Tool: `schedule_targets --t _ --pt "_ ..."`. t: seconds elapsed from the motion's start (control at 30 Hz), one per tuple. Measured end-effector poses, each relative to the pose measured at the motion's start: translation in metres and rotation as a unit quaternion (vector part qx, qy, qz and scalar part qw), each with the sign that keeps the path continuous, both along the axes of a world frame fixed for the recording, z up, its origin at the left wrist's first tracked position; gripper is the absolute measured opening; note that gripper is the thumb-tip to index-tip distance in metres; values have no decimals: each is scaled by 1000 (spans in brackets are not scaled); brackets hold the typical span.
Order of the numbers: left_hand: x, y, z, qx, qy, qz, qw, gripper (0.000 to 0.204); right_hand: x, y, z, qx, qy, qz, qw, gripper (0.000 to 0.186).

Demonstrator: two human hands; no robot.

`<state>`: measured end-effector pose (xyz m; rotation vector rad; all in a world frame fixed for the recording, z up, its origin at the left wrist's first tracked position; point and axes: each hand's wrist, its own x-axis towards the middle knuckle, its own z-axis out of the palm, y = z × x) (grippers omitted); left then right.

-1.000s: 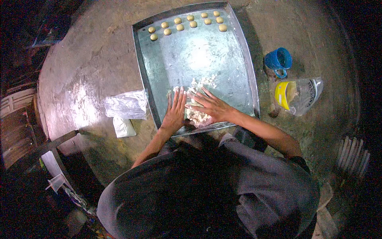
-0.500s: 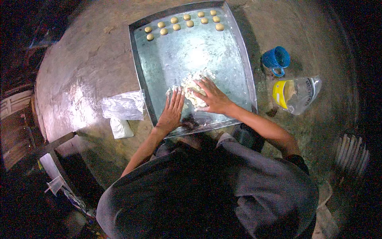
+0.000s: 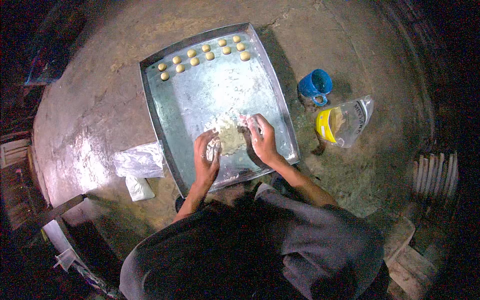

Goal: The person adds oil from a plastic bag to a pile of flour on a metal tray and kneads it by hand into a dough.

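A pale, floury mass of dough (image 3: 234,140) lies in the near half of a shallow metal tray (image 3: 195,95), with loose crumbs around it. My left hand (image 3: 205,157) is at the dough's left side, its fingers curled in and white dough showing between them and the thumb. Over the right edge of the dough, my right hand (image 3: 264,140) has its fingers and thumb drawn together, the tips coated white. Whether a piece is pinched there is hidden. Along the tray's far end sit several small round yellowish dough balls (image 3: 191,53) in two rows.
Right of the tray stand a blue mug (image 3: 316,85) and a clear plastic bag with a yellow part (image 3: 345,122). On the left lie a clear plastic sheet (image 3: 140,159) and a small white packet (image 3: 139,188). The tray has raised walls and rests on a rough floor (image 3: 90,105).
Both hands, earlier spread flat with the right on the dough, have curled their fingers and lifted to its sides. The view has shifted, so the tray appears lower and farther left.
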<state>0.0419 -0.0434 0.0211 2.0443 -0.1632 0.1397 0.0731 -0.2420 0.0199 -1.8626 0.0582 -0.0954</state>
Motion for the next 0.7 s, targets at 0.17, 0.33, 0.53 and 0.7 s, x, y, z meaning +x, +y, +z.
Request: schedule_targets --t 0.17,0.33,0.53,0.7 --pt "-1 -21 16 -240 155 53 957 28 -3 26 -6 133 106 25 985 26" --pt "2 -7 16 -455 267 114 842 47 -7 39 20 125 95 123 980 29" --pt "8 -4 33 -526 342 116 770 53 -9 37 15 63 95 75 991 35" --pt "6 -3 26 -541 315 96 774 50 -9 33 8 -19 74 52 996 30"
